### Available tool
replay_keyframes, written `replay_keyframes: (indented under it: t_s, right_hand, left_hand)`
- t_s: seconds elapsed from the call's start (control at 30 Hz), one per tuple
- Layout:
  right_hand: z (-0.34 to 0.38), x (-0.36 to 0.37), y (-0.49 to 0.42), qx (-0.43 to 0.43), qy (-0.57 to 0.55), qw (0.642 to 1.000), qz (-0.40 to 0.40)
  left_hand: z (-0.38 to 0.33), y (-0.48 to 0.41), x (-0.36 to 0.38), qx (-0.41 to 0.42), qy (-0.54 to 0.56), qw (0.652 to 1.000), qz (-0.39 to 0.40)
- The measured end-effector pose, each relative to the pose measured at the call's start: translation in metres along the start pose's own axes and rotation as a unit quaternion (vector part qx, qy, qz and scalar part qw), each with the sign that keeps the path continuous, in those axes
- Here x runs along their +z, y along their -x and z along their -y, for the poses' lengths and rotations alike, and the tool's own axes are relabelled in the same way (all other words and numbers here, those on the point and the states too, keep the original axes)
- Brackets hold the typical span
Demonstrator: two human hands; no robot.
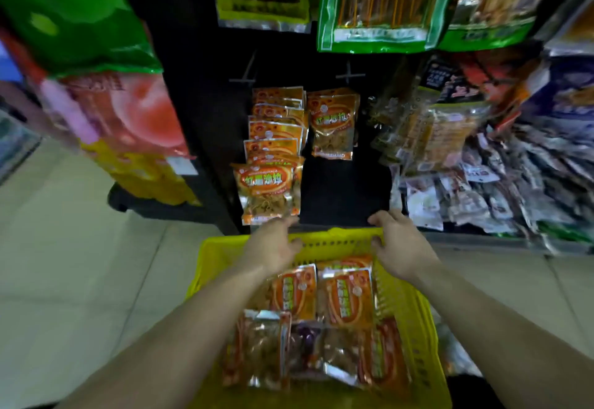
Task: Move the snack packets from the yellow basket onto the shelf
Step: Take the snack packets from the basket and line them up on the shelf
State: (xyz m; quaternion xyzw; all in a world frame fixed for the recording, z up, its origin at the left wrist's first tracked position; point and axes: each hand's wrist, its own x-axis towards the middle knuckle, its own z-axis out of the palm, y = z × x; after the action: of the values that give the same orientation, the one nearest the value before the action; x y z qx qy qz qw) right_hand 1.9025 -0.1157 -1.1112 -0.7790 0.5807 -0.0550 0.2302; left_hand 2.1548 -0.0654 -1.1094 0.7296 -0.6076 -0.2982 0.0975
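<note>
A yellow basket (411, 305) sits low in front of me on the floor, holding several orange snack packets (348, 299). My left hand (273, 243) and my right hand (398, 244) both reach over the basket's far rim, fingers spread, with nothing in them. Just beyond, a black shelf panel (340, 190) carries hanging orange packets: a stacked column (273, 151) on the left hook and a single bunch (332, 122) on the right hook. My left fingertips are close to the lowest hanging packet (266, 190).
Large green and red bags (96, 71) hang at the left. Green-edged packs (379, 3) hang above. A heap of mixed small packets (482, 183) fills the shelf at the right. Pale floor tiles (80, 264) lie to the left.
</note>
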Motion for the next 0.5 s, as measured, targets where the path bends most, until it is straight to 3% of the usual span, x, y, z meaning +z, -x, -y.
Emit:
replay_keyframes:
  t_s: [0.1, 0.33, 0.5]
  right_hand:
    - [-0.003, 0.023, 0.034, 0.018, 0.002, 0.999, 0.030]
    - [-0.012, 0.094, 0.063, 0.039, 0.029, 0.982, 0.180]
    - [0.003, 0.148, 0.044, 0.037, 0.010, 0.970, 0.239]
  left_hand:
    - [0.024, 0.039, 0.024, -0.019, -0.024, 0.999, 0.036]
    - [0.066, 0.071, 0.082, -0.057, -0.090, 0.987, 0.124]
    - [0.093, 0.064, 0.098, -0.072, -0.062, 0.985, 0.146]
